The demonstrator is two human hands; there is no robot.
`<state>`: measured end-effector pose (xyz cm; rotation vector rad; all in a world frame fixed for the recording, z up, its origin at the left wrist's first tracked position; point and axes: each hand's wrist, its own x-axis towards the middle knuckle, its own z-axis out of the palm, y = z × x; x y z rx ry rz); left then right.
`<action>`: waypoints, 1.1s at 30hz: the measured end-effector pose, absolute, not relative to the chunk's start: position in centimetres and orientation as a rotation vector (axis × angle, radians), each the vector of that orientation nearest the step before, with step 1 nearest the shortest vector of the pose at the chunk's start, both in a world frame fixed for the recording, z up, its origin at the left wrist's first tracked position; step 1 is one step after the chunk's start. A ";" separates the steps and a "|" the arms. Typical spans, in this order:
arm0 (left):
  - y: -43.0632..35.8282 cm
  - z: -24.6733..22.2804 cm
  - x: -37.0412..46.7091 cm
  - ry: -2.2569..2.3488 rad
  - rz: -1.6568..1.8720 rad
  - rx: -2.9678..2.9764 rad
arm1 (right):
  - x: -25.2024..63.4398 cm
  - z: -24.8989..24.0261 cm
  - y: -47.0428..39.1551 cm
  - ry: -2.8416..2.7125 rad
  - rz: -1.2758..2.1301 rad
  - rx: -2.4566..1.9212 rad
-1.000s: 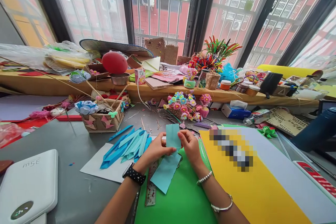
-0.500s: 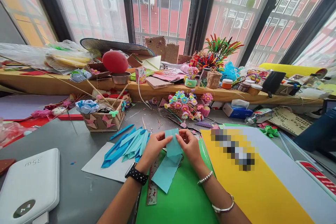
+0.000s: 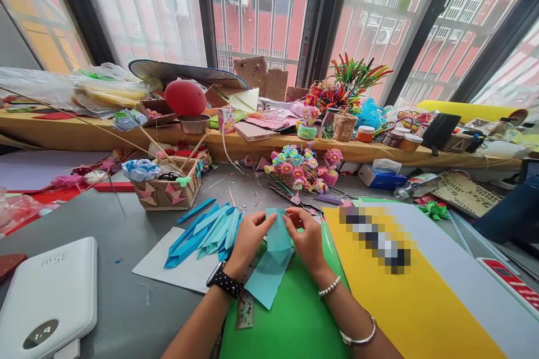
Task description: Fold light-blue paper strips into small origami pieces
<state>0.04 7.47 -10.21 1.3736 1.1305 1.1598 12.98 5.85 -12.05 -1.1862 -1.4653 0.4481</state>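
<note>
Between my two hands is a small light-blue sheet of paper point(image 3: 278, 230), pinched at its upper left and upper right edges. My left hand point(image 3: 251, 235), with a dark watch on the wrist, is closed on the left edge. On the right edge, my right hand point(image 3: 306, 234) is closed with thumb and forefinger. A second light-blue piece of paper point(image 3: 266, 280) lies just below on the green sheet point(image 3: 290, 325). Partly under my left wrist is a clear patterned ruler point(image 3: 245, 311). Folded blue paper strips point(image 3: 204, 235) rest on white paper point(image 3: 168, 269) to the left.
A white power bank point(image 3: 50, 291) lies at the left. Behind the hands stand a decorated cardboard basket point(image 3: 166, 193) and a bunch of crocheted flowers point(image 3: 297, 165). Yellow paper point(image 3: 400, 303) spreads to the right. A plastic bottle point(image 3: 416, 186) lies beyond it.
Both hands have shifted very slightly, still holding the light-blue paper at its upper edges. The held paper hangs a little straighter, its lower end slightly lower. The rest looks the same.
</note>
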 end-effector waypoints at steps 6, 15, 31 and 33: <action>7.5 -10.1 0.0 1.117 1.197 1.337 | 12.9 -12.1 5.7 -1.521 0.368 -1.155; 7.5 -10.1 0.1 1.056 1.196 1.214 | 13.0 -12.0 5.6 -1.637 0.262 -1.092; 7.9 -10.5 -0.1 1.081 1.241 1.095 | 13.2 -12.2 5.6 -1.760 0.280 -1.006; 7.9 -10.4 -0.1 1.085 1.247 1.092 | 13.1 -12.2 5.6 -1.747 0.313 -1.006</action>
